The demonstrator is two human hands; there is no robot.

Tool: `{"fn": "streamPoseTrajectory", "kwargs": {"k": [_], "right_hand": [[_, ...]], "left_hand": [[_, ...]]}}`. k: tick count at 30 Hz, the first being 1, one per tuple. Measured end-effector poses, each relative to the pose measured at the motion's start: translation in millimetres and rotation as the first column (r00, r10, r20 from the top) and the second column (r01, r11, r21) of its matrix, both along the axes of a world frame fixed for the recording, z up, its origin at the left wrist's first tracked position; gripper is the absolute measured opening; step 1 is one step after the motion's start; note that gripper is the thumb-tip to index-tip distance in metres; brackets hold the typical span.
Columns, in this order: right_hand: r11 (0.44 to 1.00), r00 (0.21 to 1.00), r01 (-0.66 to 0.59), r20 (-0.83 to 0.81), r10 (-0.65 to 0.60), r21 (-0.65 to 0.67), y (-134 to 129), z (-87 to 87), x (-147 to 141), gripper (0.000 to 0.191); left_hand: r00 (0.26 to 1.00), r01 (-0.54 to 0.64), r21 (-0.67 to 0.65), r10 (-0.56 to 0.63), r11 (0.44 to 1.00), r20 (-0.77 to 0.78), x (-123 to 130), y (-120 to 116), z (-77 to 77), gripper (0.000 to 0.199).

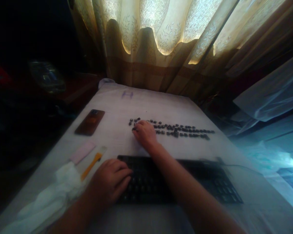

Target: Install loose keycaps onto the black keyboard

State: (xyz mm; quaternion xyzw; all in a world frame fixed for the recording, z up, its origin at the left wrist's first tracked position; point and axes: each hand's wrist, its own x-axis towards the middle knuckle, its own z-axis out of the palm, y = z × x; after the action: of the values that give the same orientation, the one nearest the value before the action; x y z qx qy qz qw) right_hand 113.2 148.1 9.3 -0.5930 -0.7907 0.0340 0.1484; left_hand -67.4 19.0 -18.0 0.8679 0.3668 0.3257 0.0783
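Note:
A black keyboard [146, 185] lies across the near part of the table, with a cable leaving its back right. My left hand [112, 178] rests on its left end, fingers bent and slightly apart; nothing shows in it. Beyond the keyboard, several loose black keycaps [185, 129] lie in rough rows. My right hand [144, 132] reaches over the keyboard to the left end of these rows, its fingers closed together around a spot among the keycaps. What its fingertips hold, if anything, is too small to tell.
On the white-covered table [146, 100], a brown phone [90, 122] lies at the left. Nearer are a pink block [83, 151], a yellow-handled brush [91, 166] and a crumpled white cloth [56, 191]. Patterned curtains [148, 48] hang behind; a plastic bag [266, 156] is at the right.

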Motion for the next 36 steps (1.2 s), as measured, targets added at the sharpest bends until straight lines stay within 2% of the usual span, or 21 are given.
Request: {"fn": "streamPoseTrajectory", "kwargs": {"k": [3,6,9,12,15,23,36], "right_hand": [[1.000,0.987,-0.025,-0.162,0.023,-0.014,-34.6,11.8,11.8,0.015],[0.985,0.956,-0.092,-0.288,0.047,-0.143,-78.3,15.3,26.7,0.011],[0.964,0.933,-0.150,-0.355,0.065,-0.219,-113.7,8.0,38.1,0.010],[0.958,0.928,-0.149,-0.368,0.051,-0.244,-130.9,-2.9,41.5,0.013],[0.956,0.939,-0.142,-0.341,0.048,-0.257,-134.0,-8.5,39.4,0.013],[0.956,0.945,-0.140,-0.322,0.052,-0.258,-132.9,-5.6,35.8,0.011],[0.956,0.946,-0.191,-0.301,0.118,-0.225,-132.0,-10.5,36.9,0.012]], "left_hand": [[1.000,-0.008,-0.006,0.008,1.000,-0.004,-0.2,-0.6,-1.0,0.019],[1.000,-0.015,-0.003,0.015,1.000,-0.003,1.0,-1.6,-1.8,0.019],[1.000,-0.015,0.008,0.015,1.000,-0.006,2.7,-2.7,-1.5,0.019],[1.000,-0.005,0.025,0.005,1.000,-0.006,3.0,-3.6,-0.6,0.020],[1.000,0.011,0.036,-0.011,0.999,-0.011,2.1,-3.6,0.0,0.022],[0.997,0.065,0.033,-0.063,0.997,-0.053,4.9,-2.6,0.8,0.027],[0.996,0.056,0.039,-0.053,0.998,-0.067,7.2,-3.1,1.7,0.024]]}}
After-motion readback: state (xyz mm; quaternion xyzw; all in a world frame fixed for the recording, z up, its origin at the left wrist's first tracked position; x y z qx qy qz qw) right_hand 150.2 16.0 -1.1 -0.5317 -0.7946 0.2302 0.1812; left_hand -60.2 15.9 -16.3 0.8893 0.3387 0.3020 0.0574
